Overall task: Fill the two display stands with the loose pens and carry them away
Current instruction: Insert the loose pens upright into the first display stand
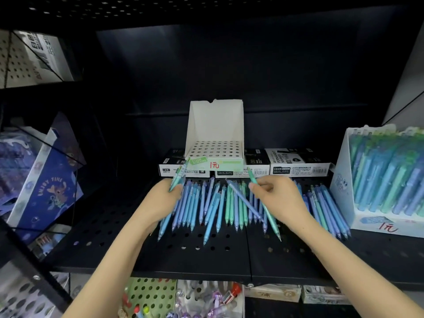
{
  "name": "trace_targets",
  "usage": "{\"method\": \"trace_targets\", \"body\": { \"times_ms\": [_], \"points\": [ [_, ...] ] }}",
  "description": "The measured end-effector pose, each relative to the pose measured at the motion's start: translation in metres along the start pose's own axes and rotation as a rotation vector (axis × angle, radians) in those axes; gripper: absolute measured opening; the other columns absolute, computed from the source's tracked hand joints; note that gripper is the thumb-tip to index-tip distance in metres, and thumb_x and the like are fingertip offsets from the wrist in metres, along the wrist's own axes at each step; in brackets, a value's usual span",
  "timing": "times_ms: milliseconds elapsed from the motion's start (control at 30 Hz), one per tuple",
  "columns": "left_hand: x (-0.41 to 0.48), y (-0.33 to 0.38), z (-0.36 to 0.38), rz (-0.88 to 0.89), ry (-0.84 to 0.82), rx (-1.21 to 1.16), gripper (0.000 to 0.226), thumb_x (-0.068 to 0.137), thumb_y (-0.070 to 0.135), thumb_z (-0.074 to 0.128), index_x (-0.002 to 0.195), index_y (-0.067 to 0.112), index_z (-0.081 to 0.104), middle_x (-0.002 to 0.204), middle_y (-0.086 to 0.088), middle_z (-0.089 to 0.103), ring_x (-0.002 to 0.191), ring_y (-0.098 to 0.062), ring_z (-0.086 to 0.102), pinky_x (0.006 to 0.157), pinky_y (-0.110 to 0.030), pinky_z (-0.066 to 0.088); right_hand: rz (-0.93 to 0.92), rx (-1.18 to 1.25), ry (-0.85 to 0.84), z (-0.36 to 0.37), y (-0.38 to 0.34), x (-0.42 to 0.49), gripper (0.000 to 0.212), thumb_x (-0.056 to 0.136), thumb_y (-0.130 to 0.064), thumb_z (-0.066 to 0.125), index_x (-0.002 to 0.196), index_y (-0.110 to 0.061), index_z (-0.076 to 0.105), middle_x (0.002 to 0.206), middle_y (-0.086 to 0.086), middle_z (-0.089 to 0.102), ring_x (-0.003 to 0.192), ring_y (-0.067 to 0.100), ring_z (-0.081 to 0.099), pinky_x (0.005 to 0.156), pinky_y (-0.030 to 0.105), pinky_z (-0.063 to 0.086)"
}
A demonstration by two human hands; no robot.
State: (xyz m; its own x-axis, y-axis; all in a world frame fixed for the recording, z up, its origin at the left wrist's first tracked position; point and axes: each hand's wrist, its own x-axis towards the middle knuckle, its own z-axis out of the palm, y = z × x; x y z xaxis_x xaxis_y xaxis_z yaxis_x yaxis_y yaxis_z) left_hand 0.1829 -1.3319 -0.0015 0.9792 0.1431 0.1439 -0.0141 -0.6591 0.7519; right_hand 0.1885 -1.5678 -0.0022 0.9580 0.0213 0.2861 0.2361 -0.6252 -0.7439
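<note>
Pens in left grip: you are holding a small bunch of teal pens [178, 180] in your left hand [164, 198], fingers curling round the barrels, clip ends pointing up toward the stand.
Pen in right grip: your right hand [275, 196] is pinching one green pen [267, 210] between thumb and fingertips, tip hanging down toward you. A lavender pen [243, 198] is crossing just beside it; can't tell if it is in the pinch too.
Loose pens [206, 203]: lying in a ragged row on the black perforated shelf [206, 255], under and between both hands.
Empty stand [215, 120]: white, holes all bare, sitting on black marker boxes [298, 166] just behind the row.
Full stand [341, 180]: standing at the far right, packed; looks finished.
Stage: likely gathering handfuls for the empty stand.
Risk, bunch: it is fanning loosely, so a pen may be slipping out as you lift.
Risk, stand: it is perching on boxes; pushing pens in hard could be tipping it backward.
Risk, shelf: your forearms are sweeping close over the row, and pens near the front edge could be rolling off.
</note>
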Motion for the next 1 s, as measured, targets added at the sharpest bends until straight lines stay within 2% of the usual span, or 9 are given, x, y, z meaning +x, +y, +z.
{"method": "trace_targets", "body": {
  "times_ms": [100,167,267,367,433,567,667,767,1000],
  "points": [
    [-0.006,0.014,-0.001,0.012,-0.004,-0.154,0.030,0.098,0.025,0.044,0.074,0.008,0.050,0.068,0.000,0.047,0.064,-0.016,0.044,0.059,-0.025,0.035,0.015,0.145,0.017,-0.018,-0.003,-0.002,0.020,0.092,-0.026,0.055,0.084,-0.015,0.069,0.078,0.009,0.070,0.067,0.013,0.065,0.065,0.038,0.052],
    [-0.008,0.030,0.003,0.011,-0.063,-0.340,0.023,0.098,0.021,0.043,0.083,0.007,0.054,0.066,0.000,0.047,0.061,-0.013,0.045,0.056,-0.021,0.039,0.021,0.249,0.055,-0.032,-0.004,-0.005,0.019,0.093,-0.024,0.054,0.086,-0.015,0.068,0.071,-0.001,0.068,0.047,-0.001,0.055,0.055,0.024,0.042],
    [-0.011,0.058,0.014,0.038,-0.214,-0.574,0.021,0.098,0.017,0.042,0.103,-0.001,0.053,0.065,0.000,0.046,0.054,-0.008,0.043,0.045,-0.017,0.038,0.010,0.347,0.151,-0.061,0.001,-0.015,0.016,0.093,-0.023,0.055,0.087,-0.017,0.069,0.059,-0.002,0.065,0.042,0.007,0.049,0.051,0.026,0.043],
    [-0.014,0.084,0.033,0.090,-0.325,-0.709,0.022,0.098,0.019,0.043,0.104,0.000,0.052,0.062,0.003,0.049,0.050,-0.008,0.043,0.042,-0.017,0.037,-0.033,0.429,0.319,-0.095,0.013,-0.028,0.012,0.091,-0.022,0.058,0.086,-0.021,0.069,0.064,0.009,0.067,0.049,0.020,0.055,0.053,0.031,0.048],
    [-0.015,0.102,0.048,0.122,-0.401,-0.814,0.022,0.096,0.020,0.045,0.105,0.001,0.052,0.062,0.004,0.050,0.049,-0.008,0.043,0.041,-0.016,0.036,-0.058,0.429,0.498,-0.118,0.024,-0.038,0.010,0.090,-0.022,0.060,0.085,-0.021,0.069,0.066,0.004,0.068,0.052,0.015,0.058,0.050,0.025,0.049],
    [-0.017,0.141,0.082,0.134,-0.514,-1.026,0.018,0.096,0.018,0.044,0.100,0.005,0.054,0.063,0.002,0.050,0.045,-0.007,0.041,0.036,-0.015,0.032,-0.077,0.211,0.831,-0.160,0.044,-0.056,0.010,0.090,-0.020,0.059,0.091,-0.014,0.067,0.068,0.002,0.062,0.049,0.003,0.056,0.047,0.008,0.043],
    [-0.018,0.165,0.107,0.120,-0.584,-1.118,0.017,0.097,0.017,0.043,0.098,0.007,0.056,0.062,0.002,0.050,0.043,-0.007,0.039,0.034,-0.015,0.029,-0.042,-0.002,0.951,-0.180,0.064,-0.061,0.019,0.091,-0.026,0.058,0.096,-0.011,0.069,0.072,0.004,0.065,0.060,0.009,0.061,0.060,0.019,0.050],
    [-0.020,0.182,0.129,0.110,-0.627,-1.141,0.017,0.097,0.020,0.044,0.099,0.007,0.055,0.062,0.003,0.050,0.042,-0.006,0.038,0.034,-0.015,0.029,-0.035,-0.140,0.997,-0.187,0.082,-0.061,0.024,0.091,-0.024,0.059,0.099,-0.004,0.069,0.084,0.008,0.066,0.074,0.022,0.061,0.072,0.037,0.051],
    [-0.024,0.190,0.155,0.097,-0.696,-1.121,0.018,0.097,0.022,0.042,0.104,0.008,0.050,0.060,0.003,0.049,0.038,-0.006,0.037,0.034,-0.015,0.028,-0.009,-0.344,0.908,-0.188,0.093,-0.058,0.021,0.090,-0.019,0.058,0.095,-0.004,0.070,0.084,0.009,0.069,0.066,0.015,0.054,0.066,0.022,0.034]
  ]
}}
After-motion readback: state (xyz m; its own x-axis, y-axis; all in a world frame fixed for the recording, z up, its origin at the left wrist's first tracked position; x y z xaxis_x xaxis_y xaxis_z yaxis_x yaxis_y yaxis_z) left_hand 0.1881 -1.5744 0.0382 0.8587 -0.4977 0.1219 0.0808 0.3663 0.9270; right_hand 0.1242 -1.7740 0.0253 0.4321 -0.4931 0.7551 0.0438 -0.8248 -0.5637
